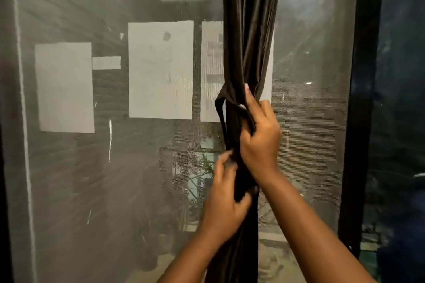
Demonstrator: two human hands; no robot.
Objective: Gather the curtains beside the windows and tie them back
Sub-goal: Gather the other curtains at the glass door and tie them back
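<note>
1. A dark, glossy curtain hangs gathered into a narrow bunch in front of a window covered by a grey mesh screen, right of the middle of the view
2. A strip of the same dark cloth, the tie-back, loops out from the left side of the bunch about halfway down and wraps across the front of it
3. The right hand is the higher of the two; its fingers are curled round the bunched curtain and the tie-back together, with the thumb and forefinger reaching up and pinching a fold of fabric
4. The left hand sits just below and to the left, touching the right wrist; its thumb and fingers are curled round the lower part of the bunch, clamping the cloth, and one fingertip points up toward the tie-back's hanging end
5. Below the hands the curtain falls on straight between the two forearms and runs out of the bottom of the frame
6. A black window frame post stands upright well to the right of the curtain
7. Through the mesh a building wall with pale rectangular panels shows, and lower down some green foliage, blurred
</note>
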